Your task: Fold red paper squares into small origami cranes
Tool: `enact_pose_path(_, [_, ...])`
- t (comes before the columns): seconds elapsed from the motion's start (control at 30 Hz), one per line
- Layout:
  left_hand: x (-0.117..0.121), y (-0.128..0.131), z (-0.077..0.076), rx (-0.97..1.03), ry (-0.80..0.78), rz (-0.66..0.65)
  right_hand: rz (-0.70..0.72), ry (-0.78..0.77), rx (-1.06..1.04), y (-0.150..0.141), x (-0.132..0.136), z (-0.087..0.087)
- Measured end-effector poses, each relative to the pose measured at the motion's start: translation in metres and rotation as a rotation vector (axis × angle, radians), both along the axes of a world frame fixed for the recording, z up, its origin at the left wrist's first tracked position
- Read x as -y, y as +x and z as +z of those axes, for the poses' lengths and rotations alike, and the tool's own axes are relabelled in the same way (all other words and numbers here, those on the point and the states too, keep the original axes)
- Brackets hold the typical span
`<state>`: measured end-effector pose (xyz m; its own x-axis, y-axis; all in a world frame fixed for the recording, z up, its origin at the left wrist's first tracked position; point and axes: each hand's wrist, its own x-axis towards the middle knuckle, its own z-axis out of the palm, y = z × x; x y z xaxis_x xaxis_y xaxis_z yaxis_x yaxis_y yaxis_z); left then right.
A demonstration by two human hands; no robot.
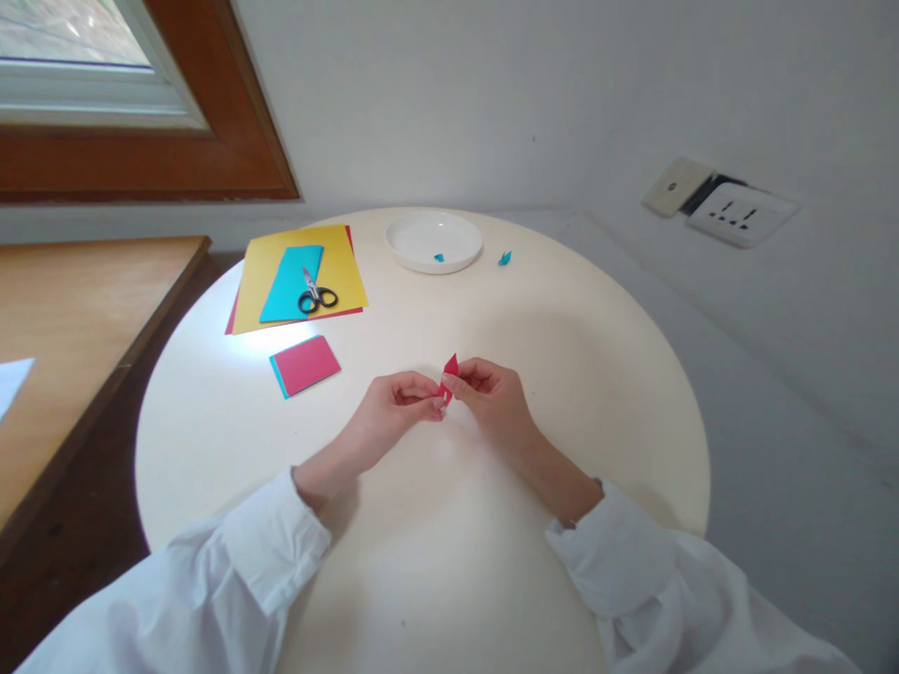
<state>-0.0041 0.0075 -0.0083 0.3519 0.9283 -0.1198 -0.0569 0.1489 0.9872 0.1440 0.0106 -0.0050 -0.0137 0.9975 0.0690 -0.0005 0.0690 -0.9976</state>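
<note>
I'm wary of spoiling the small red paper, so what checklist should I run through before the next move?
1. Left hand gripping the red paper: ok, at its lower end.
2. Right hand gripping it too: ok.
3. Creases lined up: cannot tell, fingers cover much of it.
4. Scissors away from both hands: ok, on the stacked sheets.
5. Small blue pieces together: not ok, one in the white plate, one on the table.

Red folded paper [451, 364]: no lettering could be read.
Yellow sheet [344, 267]: no print could be read.
Scissors [313, 291]: no brand could be read.
White dish [432, 236]: no label could be read.
Wall socket [741, 214]: no numbers or signs could be read.
</note>
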Motion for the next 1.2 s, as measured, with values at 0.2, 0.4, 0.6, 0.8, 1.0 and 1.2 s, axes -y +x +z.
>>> enact_pose_path(0.2, [-0.001,0.000,0.001,-0.051,0.059,0.000,-0.032,0.008,-0.002,0.000,0.000,0.000])
enact_pose_path(0.4, [-0.001,0.000,-0.001,-0.045,0.091,-0.013,-0.041,0.031,0.012,-0.001,0.000,0.000])
enact_pose_path(0.6, [-0.001,0.000,-0.001,-0.052,0.084,-0.003,-0.045,0.014,-0.001,0.000,0.000,0.000])
enact_pose_path(0.8, [0.000,0.002,0.003,-0.058,0.059,-0.014,-0.062,0.001,-0.003,-0.001,-0.001,0.000])
enact_pose_path(1.0, [0.003,0.003,0.012,-0.150,0.097,0.004,-0.039,-0.038,-0.003,-0.002,0.000,0.003])
enact_pose_path(1.2, [0.002,0.001,0.010,-0.255,0.188,0.018,0.029,-0.047,0.040,-0.002,0.000,0.001])
